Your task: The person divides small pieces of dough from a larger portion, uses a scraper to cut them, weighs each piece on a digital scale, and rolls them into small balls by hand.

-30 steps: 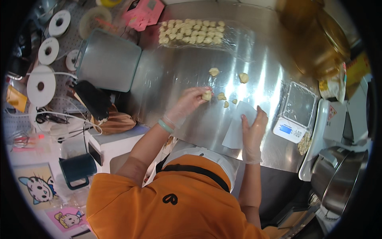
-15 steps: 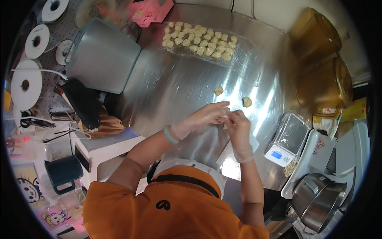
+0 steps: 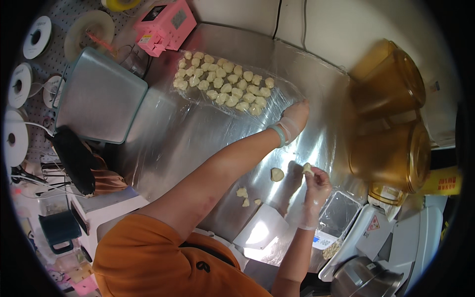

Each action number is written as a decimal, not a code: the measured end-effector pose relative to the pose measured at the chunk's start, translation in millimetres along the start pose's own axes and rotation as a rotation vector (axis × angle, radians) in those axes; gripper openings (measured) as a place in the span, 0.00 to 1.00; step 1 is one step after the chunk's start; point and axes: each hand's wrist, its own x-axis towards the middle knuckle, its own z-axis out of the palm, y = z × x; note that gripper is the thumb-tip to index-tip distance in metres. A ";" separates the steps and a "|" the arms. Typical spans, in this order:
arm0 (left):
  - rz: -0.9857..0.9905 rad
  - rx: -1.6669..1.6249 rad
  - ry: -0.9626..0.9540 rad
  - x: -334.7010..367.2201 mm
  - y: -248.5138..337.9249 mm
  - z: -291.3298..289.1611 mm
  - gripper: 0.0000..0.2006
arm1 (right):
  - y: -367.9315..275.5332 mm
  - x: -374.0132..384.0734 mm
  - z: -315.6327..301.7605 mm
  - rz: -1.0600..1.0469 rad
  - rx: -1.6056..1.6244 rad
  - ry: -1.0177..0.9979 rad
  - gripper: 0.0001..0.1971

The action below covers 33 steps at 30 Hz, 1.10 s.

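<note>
My left hand (image 3: 296, 118), in a thin clear glove, reaches far across the steel table with its fingers closed at the near right corner of a sheet of plastic wrap (image 3: 283, 94). Many pale dough balls (image 3: 217, 79) sit in rows on that wrap. A small piece of dough (image 3: 308, 169) is pinched between the thumb and fingers of my gloved right hand (image 3: 317, 192). To its left, a larger dough ball (image 3: 277, 174) rests on the steel. Several small dough scraps (image 3: 241, 192) lie closer to me, beside a white flat scraper (image 3: 265, 225).
A kitchen scale (image 3: 324, 239) with a clear tray stands right of my right forearm. Amber lidded tubs (image 3: 381, 148) line the right side. A pale-rimmed board (image 3: 101, 96) leans at left; a pink machine (image 3: 168, 24) stands behind. Metal bowls (image 3: 363, 279) are at lower right.
My hands have parted. The left has swung far forward to the wrap's corner; the right has moved right with a piece of dough. Small scraps now show on the table, and the view has shifted.
</note>
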 end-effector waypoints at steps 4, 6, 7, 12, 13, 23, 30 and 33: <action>0.015 -0.257 0.053 -1.6 -1.8 -46.9 0.14 | -26.7 45.9 24.7 0.014 -0.076 0.019 0.09; -0.015 -0.473 0.066 1.7 -2.5 -80.2 0.13 | -7.0 80.8 45.3 -0.159 -0.009 0.011 0.11; 0.000 -0.521 0.101 4.0 -3.8 -96.7 0.13 | -3.7 98.4 59.8 -0.103 0.094 -0.034 0.12; -0.065 -0.788 0.075 9.9 -5.4 -165.1 0.12 | -13.4 162.6 154.3 -0.267 0.069 -0.033 0.06; -0.054 -0.769 0.091 11.3 -9.8 -168.9 0.12 | -14.1 168.1 168.8 -0.335 -0.011 -0.015 0.06; -0.036 -0.715 0.128 16.4 -13.3 -163.2 0.13 | 2.2 181.0 187.9 -0.512 -0.360 -0.139 0.10; -0.005 -0.659 0.159 22.9 -13.3 -146.5 0.13 | -41.2 104.1 78.5 -0.017 -0.375 -0.487 0.10; -0.010 -0.719 0.138 23.4 -9.0 -144.3 0.13 | -32.8 39.8 45.9 -0.118 -0.997 -0.805 0.21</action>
